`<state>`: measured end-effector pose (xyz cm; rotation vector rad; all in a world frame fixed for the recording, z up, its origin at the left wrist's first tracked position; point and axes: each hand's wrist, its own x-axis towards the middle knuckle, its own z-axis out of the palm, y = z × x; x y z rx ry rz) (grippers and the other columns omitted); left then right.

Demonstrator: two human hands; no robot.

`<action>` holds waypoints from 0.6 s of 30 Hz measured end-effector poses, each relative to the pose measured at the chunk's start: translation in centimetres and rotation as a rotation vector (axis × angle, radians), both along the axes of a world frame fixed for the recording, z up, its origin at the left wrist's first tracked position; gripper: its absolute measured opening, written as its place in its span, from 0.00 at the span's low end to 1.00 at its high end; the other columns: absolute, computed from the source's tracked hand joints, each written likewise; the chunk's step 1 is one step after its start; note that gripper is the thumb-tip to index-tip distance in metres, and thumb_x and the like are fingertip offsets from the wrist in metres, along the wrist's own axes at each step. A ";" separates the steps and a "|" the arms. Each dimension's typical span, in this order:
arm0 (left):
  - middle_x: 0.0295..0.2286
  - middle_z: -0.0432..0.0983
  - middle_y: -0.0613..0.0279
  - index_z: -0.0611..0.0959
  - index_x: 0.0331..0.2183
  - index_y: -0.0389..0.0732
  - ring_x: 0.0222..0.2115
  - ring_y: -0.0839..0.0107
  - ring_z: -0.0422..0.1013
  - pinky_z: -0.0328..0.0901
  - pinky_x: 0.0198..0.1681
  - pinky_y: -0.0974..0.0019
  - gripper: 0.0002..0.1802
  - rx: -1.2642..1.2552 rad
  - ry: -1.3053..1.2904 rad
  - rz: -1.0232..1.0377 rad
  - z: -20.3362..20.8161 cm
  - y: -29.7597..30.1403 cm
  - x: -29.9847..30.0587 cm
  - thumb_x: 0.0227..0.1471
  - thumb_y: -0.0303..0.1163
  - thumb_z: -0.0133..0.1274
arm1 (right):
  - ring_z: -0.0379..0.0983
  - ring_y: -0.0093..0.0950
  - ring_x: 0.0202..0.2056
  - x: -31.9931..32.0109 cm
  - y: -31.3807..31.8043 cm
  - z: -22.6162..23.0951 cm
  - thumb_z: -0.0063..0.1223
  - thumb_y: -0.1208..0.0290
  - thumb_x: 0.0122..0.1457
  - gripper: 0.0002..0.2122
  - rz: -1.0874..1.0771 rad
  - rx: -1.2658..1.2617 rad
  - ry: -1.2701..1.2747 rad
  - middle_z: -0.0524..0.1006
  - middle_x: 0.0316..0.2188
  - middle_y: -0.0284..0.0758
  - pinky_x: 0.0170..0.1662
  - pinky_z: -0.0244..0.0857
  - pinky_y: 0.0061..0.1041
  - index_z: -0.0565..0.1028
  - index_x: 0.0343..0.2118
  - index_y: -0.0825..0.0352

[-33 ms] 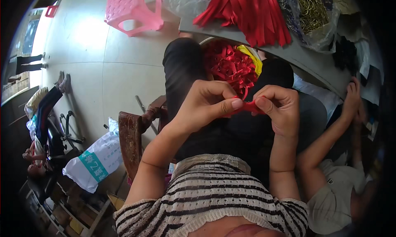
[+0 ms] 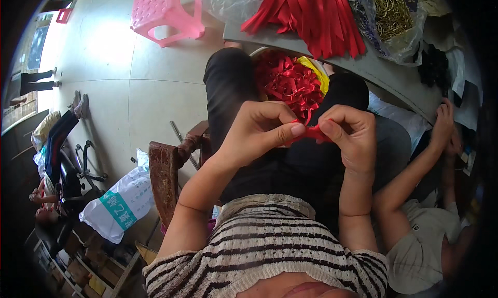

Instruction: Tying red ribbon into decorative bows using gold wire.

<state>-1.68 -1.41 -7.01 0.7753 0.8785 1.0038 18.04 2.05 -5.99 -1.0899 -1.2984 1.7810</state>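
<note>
A short red ribbon (image 2: 310, 133) is stretched between my two hands above my lap. My left hand (image 2: 264, 131) pinches one end of it between thumb and bent fingers. The other end is pinched in the same way by my right hand (image 2: 348, 135). Just beyond my fingers, between my knees, stands a pail heaped with looped red ribbon pieces (image 2: 290, 83). Yellow material (image 2: 317, 72) shows along its right rim. A large bunch of long red ribbons (image 2: 311, 20) hangs over the near edge of the grey table (image 2: 373, 70).
On the table lies a clear bag of gold-coloured cords (image 2: 391, 18). A pink stool (image 2: 168, 13) stands at the far left, and a wooden chair part (image 2: 165, 179) is beside my left arm. A white sack (image 2: 119, 204) lies farther left. At the right, a co-worker's arm (image 2: 415, 168) reaches toward the table.
</note>
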 end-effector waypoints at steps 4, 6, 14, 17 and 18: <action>0.21 0.71 0.68 0.78 0.25 0.33 0.22 0.84 0.67 0.62 0.24 0.79 0.07 0.205 0.137 0.089 -0.4 0.2 0.8 0.45 0.25 0.60 | 0.67 0.15 0.25 -0.6 0.5 -0.5 0.59 0.74 0.51 0.07 -0.063 0.128 -0.020 0.73 0.22 0.29 0.29 0.60 0.13 0.73 0.24 0.72; 0.24 0.72 0.67 0.79 0.28 0.33 0.24 0.84 0.68 0.63 0.27 0.79 0.08 0.052 0.096 0.036 -0.5 0.3 0.8 0.43 0.24 0.61 | 0.66 0.14 0.27 -0.9 0.5 -1.2 0.59 0.73 0.51 0.08 -0.071 0.387 -0.017 0.73 0.24 0.29 0.31 0.59 0.13 0.73 0.25 0.71; 0.26 0.73 0.64 0.79 0.30 0.33 0.27 0.80 0.69 0.64 0.29 0.77 0.09 0.247 0.203 -0.036 -1.0 1.1 1.3 0.41 0.19 0.59 | 0.66 0.12 0.26 -0.7 -0.8 -2.0 0.57 0.72 0.53 0.07 -0.190 0.169 0.058 0.72 0.23 0.27 0.30 0.60 0.12 0.72 0.26 0.70; 0.26 0.74 0.61 0.79 0.29 0.33 0.26 0.75 0.71 0.65 0.29 0.76 0.10 0.367 0.280 0.000 -0.9 1.2 1.6 0.38 0.17 0.60 | 0.65 0.12 0.25 -0.9 -1.5 -1.7 0.55 0.72 0.55 0.07 -0.227 0.052 0.153 0.72 0.22 0.26 0.28 0.59 0.12 0.73 0.26 0.70; 0.26 0.74 0.60 0.80 0.29 0.34 0.26 0.72 0.71 0.65 0.29 0.74 0.11 0.444 0.357 0.020 -0.9 1.3 1.8 0.36 0.17 0.60 | 0.65 0.11 0.24 -1.0 -1.7 -1.6 0.54 0.72 0.56 0.07 -0.268 -0.031 0.218 0.72 0.21 0.26 0.28 0.59 0.11 0.73 0.26 0.70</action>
